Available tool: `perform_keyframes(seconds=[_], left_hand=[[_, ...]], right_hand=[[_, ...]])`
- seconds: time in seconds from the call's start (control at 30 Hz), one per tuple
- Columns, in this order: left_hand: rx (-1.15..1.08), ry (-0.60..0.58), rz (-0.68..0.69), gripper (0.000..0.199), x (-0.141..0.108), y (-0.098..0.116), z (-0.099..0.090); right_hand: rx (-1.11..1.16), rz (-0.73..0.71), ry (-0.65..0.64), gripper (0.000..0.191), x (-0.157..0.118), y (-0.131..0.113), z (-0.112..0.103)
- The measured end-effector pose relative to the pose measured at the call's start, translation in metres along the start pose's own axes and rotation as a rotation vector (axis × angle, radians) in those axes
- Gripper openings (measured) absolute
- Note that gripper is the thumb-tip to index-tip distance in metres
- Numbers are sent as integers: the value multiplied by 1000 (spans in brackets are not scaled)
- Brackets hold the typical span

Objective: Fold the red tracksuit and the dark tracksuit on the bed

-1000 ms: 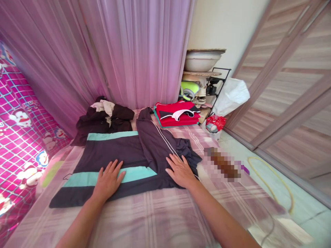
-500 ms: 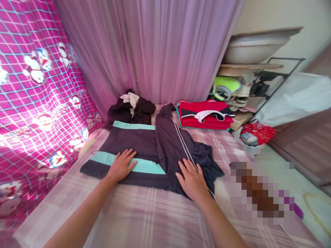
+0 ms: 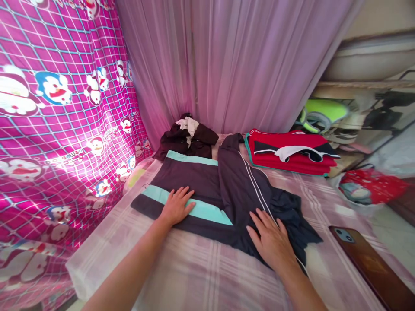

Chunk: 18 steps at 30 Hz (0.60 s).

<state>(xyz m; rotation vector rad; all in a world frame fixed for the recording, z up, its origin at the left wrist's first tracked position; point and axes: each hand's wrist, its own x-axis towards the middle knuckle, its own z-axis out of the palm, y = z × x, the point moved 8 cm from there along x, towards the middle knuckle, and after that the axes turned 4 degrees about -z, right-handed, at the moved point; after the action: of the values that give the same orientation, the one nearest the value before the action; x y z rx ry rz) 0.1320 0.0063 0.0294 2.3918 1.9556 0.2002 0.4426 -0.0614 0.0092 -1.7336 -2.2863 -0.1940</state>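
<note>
A dark jacket point(image 3: 191, 177) with mint-green bands and white-piped sleeves lies spread on the bed, one sleeve folded across its body. My left hand point(image 3: 177, 206) rests flat on the lower mint band, fingers spread. On the sleeve with the white piping lies my right hand point(image 3: 269, 236), palm down and fingers apart. Neither hand grips the cloth. The fabric bunches up in dark folds just right of my right hand.
Behind the jacket sits a heap of dark clothes point(image 3: 191, 137). Folded red garments point(image 3: 292, 151) are stacked at the back right. A phone point(image 3: 372, 263) lies on the plaid bedsheet point(image 3: 194, 276). Pink patterned curtain point(image 3: 74, 129) hangs at left; a shelf point(image 3: 366, 86) stands at right.
The view has turned, so the scene sits further right in the picture. Both hands stay at about the same places on the jacket.
</note>
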Motion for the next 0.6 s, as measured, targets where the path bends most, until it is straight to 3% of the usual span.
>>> perform_keyframes(seconds=[0.3, 0.6], left_hand=[[-19, 47, 13, 56, -9, -3, 5], [-20, 34, -13, 60, -14, 0, -1]], right_hand=[[-89, -1, 26, 47, 0, -1, -4], [-87, 28, -69, 47, 6, -6, -11]])
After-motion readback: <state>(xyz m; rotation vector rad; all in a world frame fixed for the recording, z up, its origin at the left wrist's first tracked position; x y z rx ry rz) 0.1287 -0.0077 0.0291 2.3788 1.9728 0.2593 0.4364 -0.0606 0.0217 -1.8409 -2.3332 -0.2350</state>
